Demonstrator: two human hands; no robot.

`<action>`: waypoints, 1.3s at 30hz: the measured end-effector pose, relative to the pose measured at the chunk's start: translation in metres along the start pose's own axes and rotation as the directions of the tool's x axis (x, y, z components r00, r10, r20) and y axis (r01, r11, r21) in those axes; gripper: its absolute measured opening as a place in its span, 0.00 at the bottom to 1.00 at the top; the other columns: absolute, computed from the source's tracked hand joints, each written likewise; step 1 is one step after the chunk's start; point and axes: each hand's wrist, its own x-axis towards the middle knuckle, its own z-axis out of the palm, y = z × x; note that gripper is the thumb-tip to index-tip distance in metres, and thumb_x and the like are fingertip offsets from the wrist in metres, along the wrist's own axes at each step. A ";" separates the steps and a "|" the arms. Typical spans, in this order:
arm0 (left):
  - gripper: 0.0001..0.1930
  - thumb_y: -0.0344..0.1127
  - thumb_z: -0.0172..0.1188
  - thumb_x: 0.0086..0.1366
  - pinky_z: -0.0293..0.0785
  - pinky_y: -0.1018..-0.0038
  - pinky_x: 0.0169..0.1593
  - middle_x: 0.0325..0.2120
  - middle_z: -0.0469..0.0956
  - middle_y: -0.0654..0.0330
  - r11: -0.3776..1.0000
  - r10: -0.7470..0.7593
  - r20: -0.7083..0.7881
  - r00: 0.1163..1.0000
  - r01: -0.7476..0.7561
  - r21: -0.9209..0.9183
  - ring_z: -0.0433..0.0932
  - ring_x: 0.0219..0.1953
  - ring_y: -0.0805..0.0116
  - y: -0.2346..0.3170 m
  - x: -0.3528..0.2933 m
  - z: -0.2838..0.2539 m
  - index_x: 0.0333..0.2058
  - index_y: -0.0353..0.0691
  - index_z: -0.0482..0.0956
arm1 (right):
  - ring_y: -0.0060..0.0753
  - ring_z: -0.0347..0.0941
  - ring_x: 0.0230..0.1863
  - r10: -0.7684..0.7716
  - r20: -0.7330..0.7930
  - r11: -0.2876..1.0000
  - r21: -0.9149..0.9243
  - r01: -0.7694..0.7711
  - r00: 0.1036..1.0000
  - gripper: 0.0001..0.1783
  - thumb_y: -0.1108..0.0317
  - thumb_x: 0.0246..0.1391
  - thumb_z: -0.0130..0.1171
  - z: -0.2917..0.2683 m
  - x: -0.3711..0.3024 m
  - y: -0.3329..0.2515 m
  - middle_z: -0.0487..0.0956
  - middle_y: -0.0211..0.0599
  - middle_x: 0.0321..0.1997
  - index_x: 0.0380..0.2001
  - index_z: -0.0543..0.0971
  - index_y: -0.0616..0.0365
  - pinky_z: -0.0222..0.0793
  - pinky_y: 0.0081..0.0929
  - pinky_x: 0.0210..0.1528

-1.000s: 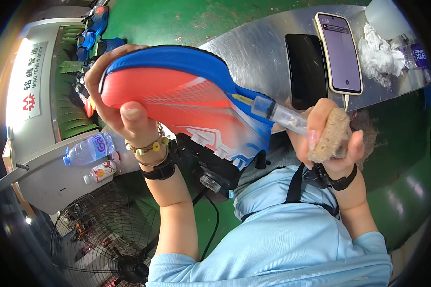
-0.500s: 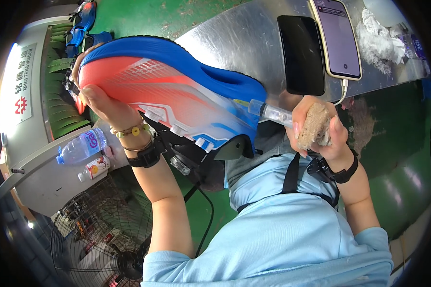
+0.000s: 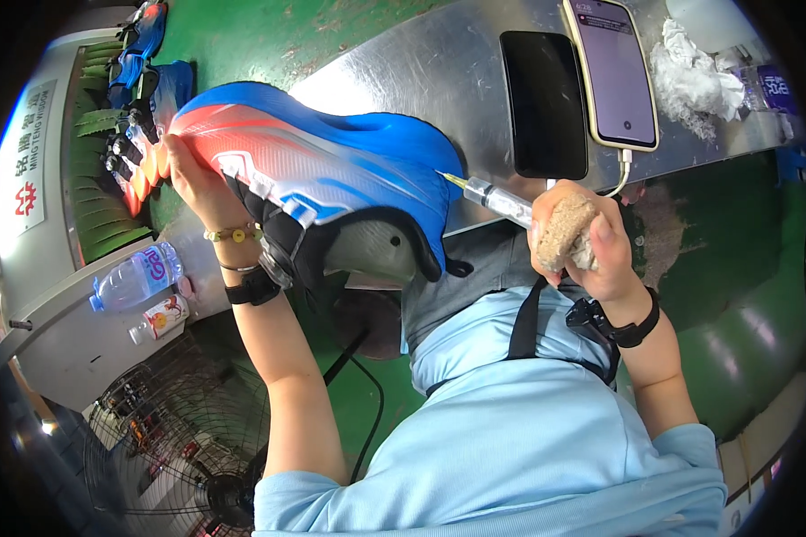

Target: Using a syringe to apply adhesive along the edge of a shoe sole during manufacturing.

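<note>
A blue, white and coral sports shoe (image 3: pixel 331 161) is held up by its toe in my left hand (image 3: pixel 201 190), whose fingers wrap round the front end. The shoe tilts so that its grey inner lining and black collar show, and its heel points right. In my right hand (image 3: pixel 611 255) are a clear syringe (image 3: pixel 501 202) and a rough tan block (image 3: pixel 566 231), perhaps a worn sponge. The syringe's thin yellowish tip lies at the blue heel edge; whether it touches cannot be made out. Part of my left hand is hidden behind the toe.
On the metal table lie a black phone (image 3: pixel 546 106), a cased phone (image 3: pixel 611 76) with its cable, and crumpled white tissue (image 3: pixel 690 80). Several shoes (image 3: pixel 143 98) stand at the far left beside green slats (image 3: pixel 98 166). A clear bottle (image 3: pixel 139 277) and a wire-caged fan (image 3: pixel 184 438) are at left.
The shoe has rolled in my left hand, so its opening and lining now show more. The heel has shifted left, and the syringe in my right hand has moved slightly left.
</note>
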 end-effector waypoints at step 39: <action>0.34 0.39 0.66 0.46 0.68 0.72 0.49 0.43 0.72 0.54 0.232 -0.492 0.790 0.366 0.930 -0.287 0.73 0.44 0.68 0.048 -0.219 -0.021 0.49 0.29 0.63 | 0.19 0.54 0.07 0.150 -0.319 0.987 -0.012 -0.163 0.936 0.28 0.48 0.60 0.28 0.061 0.009 -0.016 0.63 0.30 0.12 0.32 0.68 0.64 0.47 0.16 0.10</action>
